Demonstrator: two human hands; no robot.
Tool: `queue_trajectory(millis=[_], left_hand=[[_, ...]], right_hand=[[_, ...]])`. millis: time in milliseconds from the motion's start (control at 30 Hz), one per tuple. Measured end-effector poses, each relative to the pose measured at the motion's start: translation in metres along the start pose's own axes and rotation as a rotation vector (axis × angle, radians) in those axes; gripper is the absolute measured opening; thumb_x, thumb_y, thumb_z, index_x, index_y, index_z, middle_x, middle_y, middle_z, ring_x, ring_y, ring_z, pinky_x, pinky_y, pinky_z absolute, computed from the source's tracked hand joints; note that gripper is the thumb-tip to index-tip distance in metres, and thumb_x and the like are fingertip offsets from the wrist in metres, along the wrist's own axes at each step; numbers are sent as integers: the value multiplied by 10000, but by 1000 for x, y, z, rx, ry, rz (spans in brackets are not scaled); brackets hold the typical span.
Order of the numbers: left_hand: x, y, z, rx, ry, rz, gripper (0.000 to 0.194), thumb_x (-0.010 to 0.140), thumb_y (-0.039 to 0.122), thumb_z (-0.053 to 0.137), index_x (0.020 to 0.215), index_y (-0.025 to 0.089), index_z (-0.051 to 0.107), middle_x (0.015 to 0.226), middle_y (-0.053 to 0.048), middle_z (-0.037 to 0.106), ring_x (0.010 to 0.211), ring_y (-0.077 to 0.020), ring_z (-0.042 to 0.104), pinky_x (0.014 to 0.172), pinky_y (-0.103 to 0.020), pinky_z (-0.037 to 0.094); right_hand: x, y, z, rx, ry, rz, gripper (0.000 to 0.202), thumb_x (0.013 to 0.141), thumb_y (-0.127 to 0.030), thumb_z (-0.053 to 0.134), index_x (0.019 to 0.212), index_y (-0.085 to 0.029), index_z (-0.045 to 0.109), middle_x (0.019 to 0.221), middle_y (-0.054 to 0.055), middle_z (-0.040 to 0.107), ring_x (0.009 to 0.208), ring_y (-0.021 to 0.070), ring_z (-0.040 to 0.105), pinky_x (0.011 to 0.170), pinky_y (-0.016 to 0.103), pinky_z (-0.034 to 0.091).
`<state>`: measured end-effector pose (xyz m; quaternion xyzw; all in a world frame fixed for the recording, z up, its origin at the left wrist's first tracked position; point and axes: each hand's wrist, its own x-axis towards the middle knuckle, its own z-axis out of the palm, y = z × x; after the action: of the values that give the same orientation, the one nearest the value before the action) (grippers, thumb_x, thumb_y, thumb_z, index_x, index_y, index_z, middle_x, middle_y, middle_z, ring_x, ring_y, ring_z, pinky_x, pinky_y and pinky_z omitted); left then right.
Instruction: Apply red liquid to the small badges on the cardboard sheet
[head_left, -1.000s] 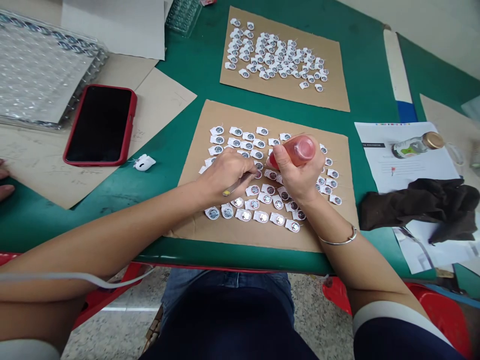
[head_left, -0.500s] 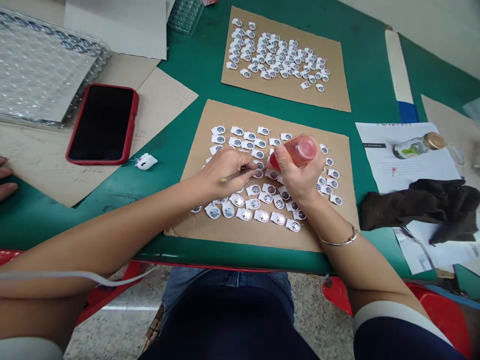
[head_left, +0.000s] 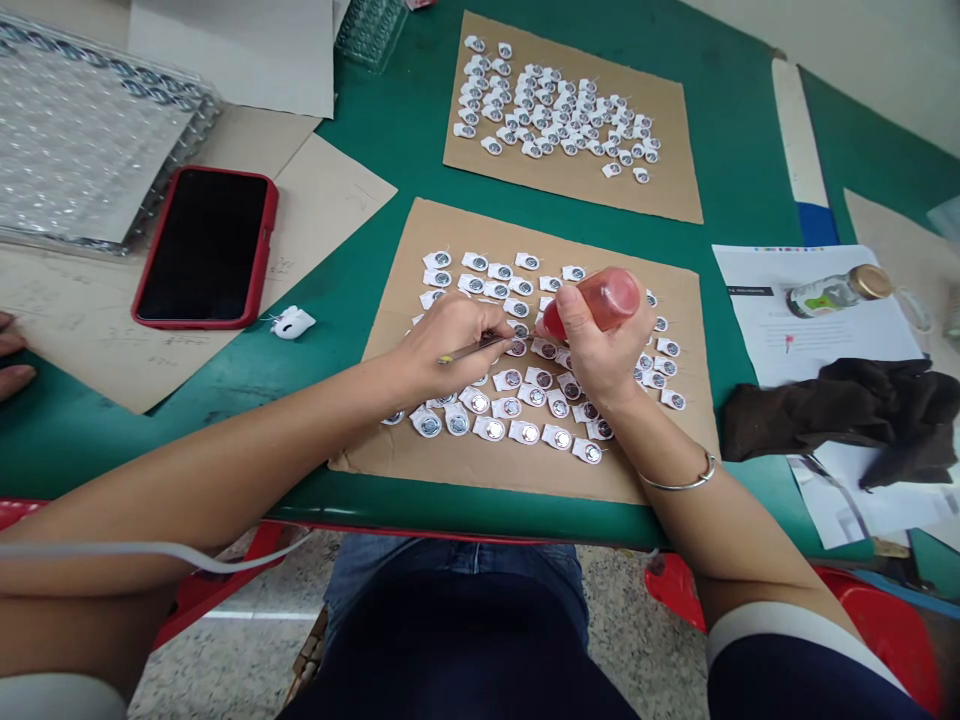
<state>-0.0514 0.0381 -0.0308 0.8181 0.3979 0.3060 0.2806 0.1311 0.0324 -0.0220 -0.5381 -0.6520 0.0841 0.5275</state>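
Note:
Rows of small white pieces with round silvery discs (head_left: 490,429) lie on a brown cardboard sheet (head_left: 420,225) before me. My left hand (head_left: 457,340) is closed in a pinch on a thin pointed tool (head_left: 469,352), perhaps tweezers, its tip at a piece in the middle of the sheet. My right hand (head_left: 611,350) wraps round a squeeze bottle of red liquid (head_left: 611,298), tilted with its narrow end down and left, close to the left fingertips. The nozzle's tip and the exact contact are hard to make out.
Behind lies a second cardboard sheet (head_left: 570,185) with many similar pieces. A red-cased phone (head_left: 206,250) and a white piece (head_left: 292,322) are left. To the right are a glass jar (head_left: 836,290), papers (head_left: 757,262) and dark cloth (head_left: 817,405). Another person's fingers (head_left: 15,360) show at the left edge.
My right hand and the red bottle have shifted very slightly right. The left hand and its tool have stayed almost in place.

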Motion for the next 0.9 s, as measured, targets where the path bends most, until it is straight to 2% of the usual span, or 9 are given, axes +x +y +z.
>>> queue_trajectory(millis=[333,667,900], left_hand=[[0,-1,-1,-6,-19,-14,115,764,233,597,774,182,700,715,-7,688,663,-129,618,599,-258,459],[3,1,-3,-127,-61,-146,114,754,231,603,771,192,709,735,-3,706,676,-137,641,619,-269,489],[2,-6,0,-166,-46,-170,119,750,258,612,790,199,706,744,1,711,667,-139,645,613,-276,505]], right_hand=[[-1,3,1,17,-16,12,269,752,-463,625,735,-208,542,705,-1,589,659,130,572,675,346,494],[-2,1,2,33,-6,-4,240,748,-429,640,757,-209,546,713,-6,602,662,129,579,666,342,494],[-2,-1,4,25,-17,-44,217,770,-412,623,739,-211,545,705,-12,600,671,124,581,673,335,488]])
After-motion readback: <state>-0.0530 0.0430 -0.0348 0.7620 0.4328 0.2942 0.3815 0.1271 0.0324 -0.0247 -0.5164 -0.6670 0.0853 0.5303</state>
